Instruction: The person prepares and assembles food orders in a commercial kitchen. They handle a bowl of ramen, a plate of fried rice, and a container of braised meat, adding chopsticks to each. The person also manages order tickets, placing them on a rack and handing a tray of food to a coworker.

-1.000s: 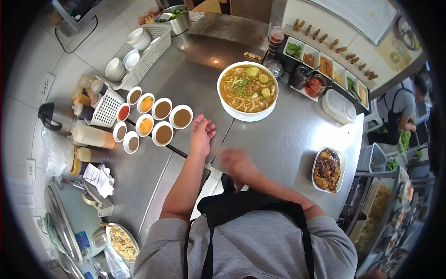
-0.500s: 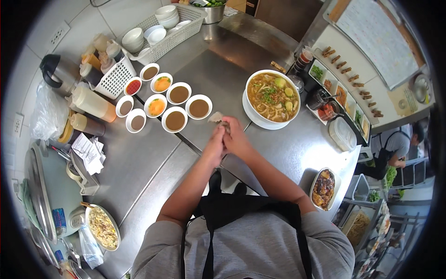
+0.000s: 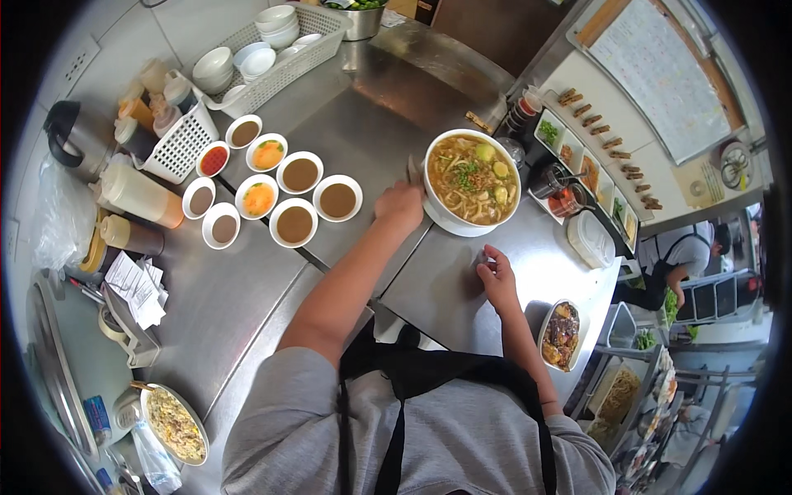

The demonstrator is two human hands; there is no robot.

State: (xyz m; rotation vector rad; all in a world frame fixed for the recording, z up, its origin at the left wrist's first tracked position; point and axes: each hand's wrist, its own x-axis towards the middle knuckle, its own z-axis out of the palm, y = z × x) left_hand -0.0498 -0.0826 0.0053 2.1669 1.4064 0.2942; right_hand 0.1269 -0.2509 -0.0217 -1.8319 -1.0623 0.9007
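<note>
A big white bowl of noodle soup (image 3: 472, 180) with green vegetable pieces and chopped herbs stands on a white plate (image 3: 452, 223). My left hand (image 3: 402, 203) is at its left side, closed on a small greyish folded cloth (image 3: 414, 170) that shows beyond the fingers, by the bowl's rim. Whether it is cloth or paper is hard to make out. Below the bowl, over the steel table, my right hand (image 3: 497, 276) is half curled with its fingers apart, and nothing shows in it. Left of my left hand stand several small white cups of brown sauce (image 3: 337, 199).
An oval dish of dark glazed food (image 3: 562, 334) sits near the right edge. Fried rice (image 3: 176, 422) is at lower left. Squeeze bottles, a white basket (image 3: 183, 145) and a kettle line the left wall. A garnish tray (image 3: 587, 169) stands at right. Another person (image 3: 689, 256) works beyond.
My hands were together around the cloth; now they have parted. The left one moved up and right to the bowl's side with the cloth; the right one moved right and down.
</note>
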